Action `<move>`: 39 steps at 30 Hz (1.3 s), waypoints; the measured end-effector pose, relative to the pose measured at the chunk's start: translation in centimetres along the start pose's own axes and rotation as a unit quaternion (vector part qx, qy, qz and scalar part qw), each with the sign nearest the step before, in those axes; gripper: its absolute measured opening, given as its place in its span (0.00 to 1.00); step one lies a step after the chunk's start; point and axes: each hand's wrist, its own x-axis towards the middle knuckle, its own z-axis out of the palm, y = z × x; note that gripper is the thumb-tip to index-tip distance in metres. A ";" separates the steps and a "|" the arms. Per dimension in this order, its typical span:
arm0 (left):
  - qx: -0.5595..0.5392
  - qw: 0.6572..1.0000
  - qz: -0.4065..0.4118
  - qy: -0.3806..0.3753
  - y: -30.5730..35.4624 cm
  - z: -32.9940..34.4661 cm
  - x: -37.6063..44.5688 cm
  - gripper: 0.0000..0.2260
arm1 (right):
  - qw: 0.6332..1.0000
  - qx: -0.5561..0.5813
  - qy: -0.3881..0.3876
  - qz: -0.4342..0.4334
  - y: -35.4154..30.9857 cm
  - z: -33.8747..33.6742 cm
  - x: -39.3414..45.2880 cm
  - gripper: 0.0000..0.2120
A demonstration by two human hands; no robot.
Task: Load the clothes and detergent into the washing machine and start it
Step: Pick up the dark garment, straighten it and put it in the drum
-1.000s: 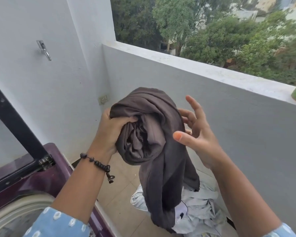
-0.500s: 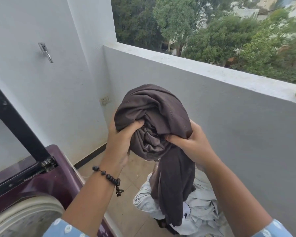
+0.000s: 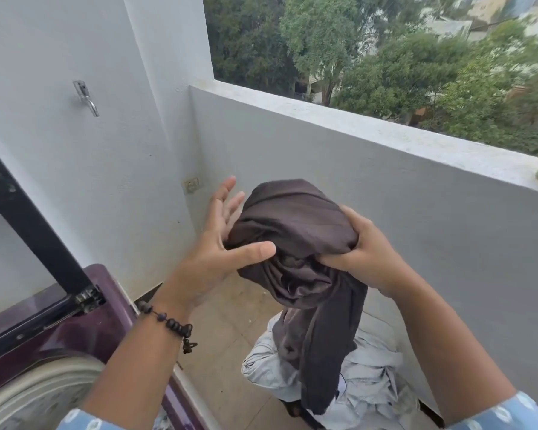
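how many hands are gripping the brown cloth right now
1. The right hand grips the brown cloth bunched at its right side; the left hand is spread open beside it.

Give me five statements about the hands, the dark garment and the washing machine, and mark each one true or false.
1. The right hand grips the bundled dark brown garment. True.
2. The left hand clutches the garment in a fist. False: its fingers are spread open beside the bundle.
3. The washing machine lid is raised. True.
4. The dark garment is already inside the drum. False: it is held up in the air, its tail hanging over the pale clothes on the floor.
5. A beaded bracelet is on the right wrist. False: it is on the left wrist.
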 end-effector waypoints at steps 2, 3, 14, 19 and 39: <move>0.217 0.976 0.024 -0.025 1.2 -0.1 0.1 0.58 | 0.990 -0.135 -0.033 -0.035 -0.5 -0.4 0.2 0.26; 0.328 0.943 0.033 -0.041 1.7 0.3 0.3 0.60 | 0.980 -0.182 -0.050 -0.058 -0.9 -0.3 0.2 0.25; 0.371 0.923 0.089 -0.055 2.4 2.4 1.2 0.37 | 0.966 -0.079 -0.246 -0.005 -2.1 -1.6 0.2 0.49; 0.321 0.939 0.118 -0.030 3.6 2.5 1.7 0.34 | 0.954 0.041 -0.290 0.065 0.7 -1.4 0.3 0.54; 0.046 0.966 0.101 0.235 1.2 3.4 2.2 0.18 | 0.973 0.229 -0.022 0.019 -0.8 -0.5 0.6 0.26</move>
